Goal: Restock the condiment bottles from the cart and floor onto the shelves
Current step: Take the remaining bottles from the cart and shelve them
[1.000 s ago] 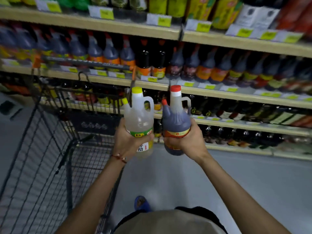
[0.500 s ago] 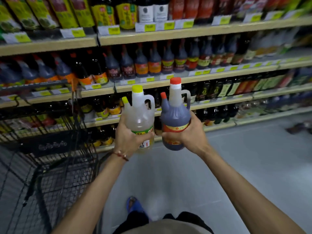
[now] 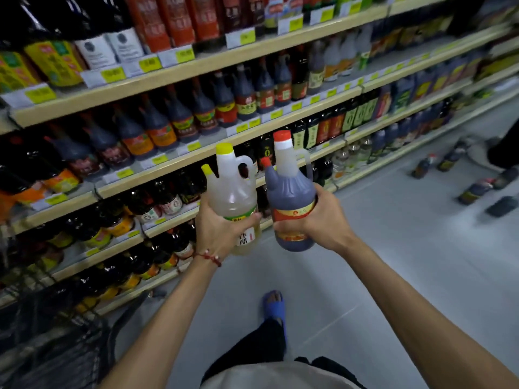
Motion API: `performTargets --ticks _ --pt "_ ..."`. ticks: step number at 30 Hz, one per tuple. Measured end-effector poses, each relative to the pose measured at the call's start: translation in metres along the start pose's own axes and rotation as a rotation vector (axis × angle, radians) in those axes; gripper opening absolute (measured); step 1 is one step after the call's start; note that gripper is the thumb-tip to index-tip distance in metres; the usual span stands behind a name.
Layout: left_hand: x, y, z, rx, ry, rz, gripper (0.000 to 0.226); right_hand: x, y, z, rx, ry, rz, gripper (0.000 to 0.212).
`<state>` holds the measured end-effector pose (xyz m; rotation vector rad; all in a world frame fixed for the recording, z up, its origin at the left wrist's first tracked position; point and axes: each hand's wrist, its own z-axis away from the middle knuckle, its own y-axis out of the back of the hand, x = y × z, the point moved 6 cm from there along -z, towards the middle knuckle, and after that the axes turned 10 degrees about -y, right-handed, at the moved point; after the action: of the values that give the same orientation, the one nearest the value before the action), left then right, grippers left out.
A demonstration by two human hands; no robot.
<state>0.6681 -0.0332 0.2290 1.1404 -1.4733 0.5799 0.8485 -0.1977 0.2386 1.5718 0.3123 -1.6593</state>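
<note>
The view has swung right, the cart (image 3: 56, 355) now cornered and floor bottles (image 3: 474, 190) revealed, while left hand (image 3: 219, 231) fingers grip the yellow-capped jug (image 3: 234, 192) marked 醋 and right hand (image 3: 325, 220) fingers grip the red-capped dark jug (image 3: 290, 192).

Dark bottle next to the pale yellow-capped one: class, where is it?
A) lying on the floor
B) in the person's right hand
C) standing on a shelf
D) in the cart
B: the right hand grips the dark bottle around its lower body, in mid-air.
</note>
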Motion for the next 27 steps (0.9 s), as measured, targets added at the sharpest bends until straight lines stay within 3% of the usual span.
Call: performTargets --ticks 16,27 --pt "0.015 -0.258 -0.209 -0.169 0.001 -0.101 0.095 0.010 0.182 -0.220 0.248 -0.048 -0.063 0.102" --pt "0.045 -0.433 -0.280 -0.254 -0.031 -0.197 0.091 0.049 0.311 -0.336 0.301 -0.075 -0.117 0.088"
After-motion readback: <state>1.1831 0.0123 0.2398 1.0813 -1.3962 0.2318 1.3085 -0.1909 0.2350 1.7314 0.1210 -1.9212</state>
